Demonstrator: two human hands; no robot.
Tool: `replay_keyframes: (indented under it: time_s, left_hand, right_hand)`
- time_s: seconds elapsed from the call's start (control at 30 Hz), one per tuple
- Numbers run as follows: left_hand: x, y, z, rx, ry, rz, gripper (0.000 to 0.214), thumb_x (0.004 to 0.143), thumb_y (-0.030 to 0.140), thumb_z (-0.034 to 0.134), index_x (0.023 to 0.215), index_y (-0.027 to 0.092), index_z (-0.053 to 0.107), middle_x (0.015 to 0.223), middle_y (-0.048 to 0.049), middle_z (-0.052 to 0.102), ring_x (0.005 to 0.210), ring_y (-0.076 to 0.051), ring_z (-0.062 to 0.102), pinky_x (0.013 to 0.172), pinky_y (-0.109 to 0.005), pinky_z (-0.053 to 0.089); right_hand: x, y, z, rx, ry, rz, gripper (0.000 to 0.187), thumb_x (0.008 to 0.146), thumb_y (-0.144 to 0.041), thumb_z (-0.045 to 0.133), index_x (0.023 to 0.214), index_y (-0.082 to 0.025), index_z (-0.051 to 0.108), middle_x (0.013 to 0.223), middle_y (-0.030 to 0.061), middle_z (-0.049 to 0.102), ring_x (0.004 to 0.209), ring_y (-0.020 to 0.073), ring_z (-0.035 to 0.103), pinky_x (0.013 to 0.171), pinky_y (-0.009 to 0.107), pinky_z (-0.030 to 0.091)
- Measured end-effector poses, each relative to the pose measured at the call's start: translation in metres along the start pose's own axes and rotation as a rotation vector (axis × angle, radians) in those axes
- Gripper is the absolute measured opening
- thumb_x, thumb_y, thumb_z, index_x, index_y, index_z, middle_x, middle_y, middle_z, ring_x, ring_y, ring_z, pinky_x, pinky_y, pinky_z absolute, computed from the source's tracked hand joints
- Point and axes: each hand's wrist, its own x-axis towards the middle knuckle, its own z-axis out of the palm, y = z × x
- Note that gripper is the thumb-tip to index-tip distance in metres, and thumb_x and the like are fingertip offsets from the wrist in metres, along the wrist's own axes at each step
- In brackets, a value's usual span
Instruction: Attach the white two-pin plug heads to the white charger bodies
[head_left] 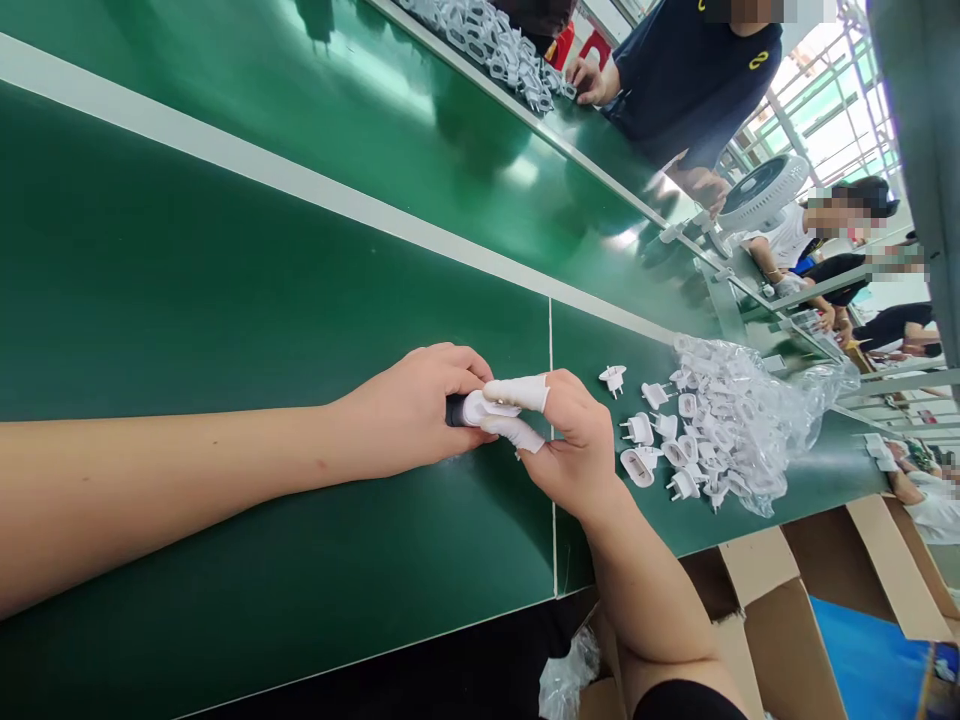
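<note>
- Roughly at the middle of the green desk (225, 300), both hands meet on one white plug part (471, 408), which is held just above the surface.
- The left hand (416, 410) has its grip curled shut around the part's dark end, fingers wrapped over it.
- The right hand (577, 445) pinches the white end tight, with thumb and forefinger in white finger cots (517, 392).
- Just right of the right hand lie loose plug parts (639, 430), some touching each other, and beyond them a clear plastic bag (750, 430) holds more.
- The bag sits close to the desk's near edge, below which stands an open cardboard box (780, 640).
- Bare green runs wide to the left of the hands and beyond them up to a pale stripe (300, 185).
- A thin seam (552, 330) crosses the desk under the right hand.
- Well apart, across the far rail, a co-worker's hand (589, 82) rests beside a heap of white parts (487, 40).
</note>
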Motion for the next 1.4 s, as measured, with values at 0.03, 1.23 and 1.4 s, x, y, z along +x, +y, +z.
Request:
replay_keyframes:
  time_s: [0.03,1.23,1.4]
  left_hand:
    - [0.000,0.000,0.000,-0.003,0.003,0.004,0.026,0.076,0.052,0.069,0.084,0.030,0.082,0.104,-0.0029,0.074,0.100,-0.029,0.066,0.088,-0.040,0.055]
    - [-0.002,0.004,-0.001,0.003,0.000,0.044,0.037,0.081,0.057,0.070,0.091,0.023,0.080,0.108,-0.0059,0.076,0.104,-0.030,0.067,0.089,-0.040,0.052]
    - [-0.007,0.011,-0.004,-0.158,0.092,-0.189,0.049,0.087,0.066,0.069,0.109,0.023,0.077,0.105,-0.0044,0.079,0.091,-0.028,0.071,0.077,-0.037,0.054]
  right_hand:
    - [0.000,0.000,-0.001,0.011,0.006,-0.011,0.014,0.099,-0.026,0.070,0.108,-0.033,0.079,0.091,0.0004,0.081,0.081,0.0191,0.071,0.076,0.036,0.060]
    - [-0.002,0.020,0.010,0.256,-0.041,0.171,0.052,0.088,-0.037,0.084,0.137,-0.029,0.067,0.103,0.0016,0.080,0.090,0.0190,0.074,0.121,0.053,0.049]
    - [0.000,0.034,0.012,0.502,-0.104,0.264,0.063,0.079,-0.051,0.091,0.134,-0.029,0.070,0.134,0.0080,0.071,0.115,0.0232,0.071,0.105,0.044,0.061]
